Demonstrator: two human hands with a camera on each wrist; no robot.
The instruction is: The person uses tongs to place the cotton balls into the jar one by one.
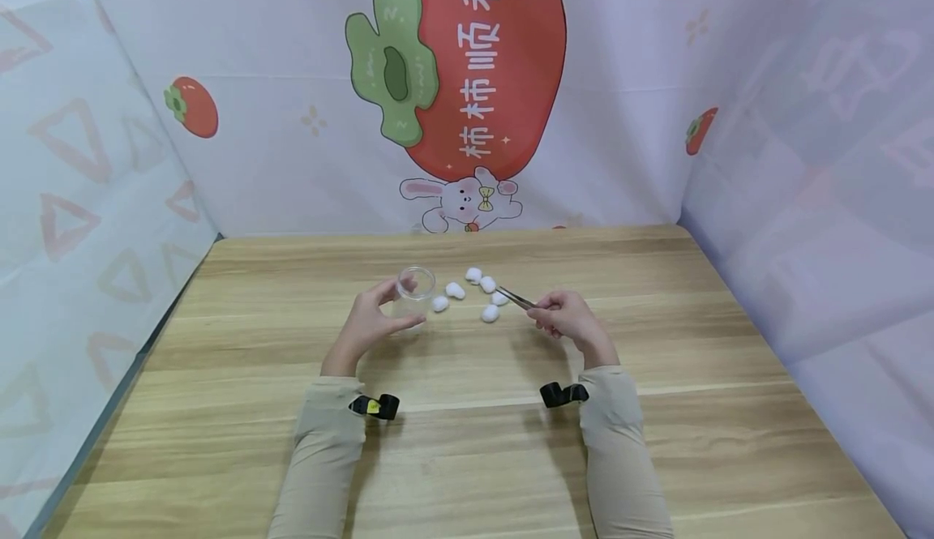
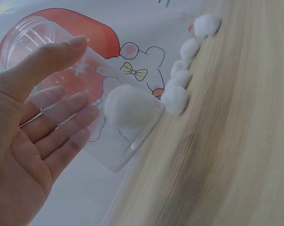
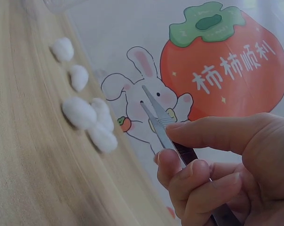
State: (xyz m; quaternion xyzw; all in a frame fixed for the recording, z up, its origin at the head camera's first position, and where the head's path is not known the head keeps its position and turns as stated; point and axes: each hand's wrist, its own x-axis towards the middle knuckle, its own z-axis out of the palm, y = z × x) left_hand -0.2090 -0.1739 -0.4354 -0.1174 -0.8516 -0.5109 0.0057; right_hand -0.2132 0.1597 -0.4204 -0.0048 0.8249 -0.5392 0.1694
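Head view, first entry: white cotton balls point(image 1: 490, 313), six, loose on the wood-grain table point(image 1: 467, 450) between the two hands; two near a clear container point(image 1: 417, 297), four grouped by the tweezers point(image 1: 516, 299). Tweezers: metal, slender, slanting toward the group from the right hand point(image 1: 572, 318); pinched between thumb and curled fingers, tips apart with nothing between them in the right wrist view; contact with cotton impossible to tell. Container: round, open-mouthed, between thumb and fingers of the left hand point(image 1: 368, 322); contact of base with table uncertain. One ball visible through or against its transparent wall in the left wrist view; apparently outside, judging by the head view. Handling notes, as judgement: best to straddle a single ball low on its sides, squeeze just enough to dent the fluff, lift clear of neighbours; mouth of container best held level and steady, left fingers off the opening. Possible fault: two balls snagged together, or tips closing on loose fibres only. Outward: beige sleeves point(image 1: 317, 458), black wrist cameras point(image 1: 383, 406), printed backdrop point(image 1: 620, 117) with a large red persimmon and a rabbit.
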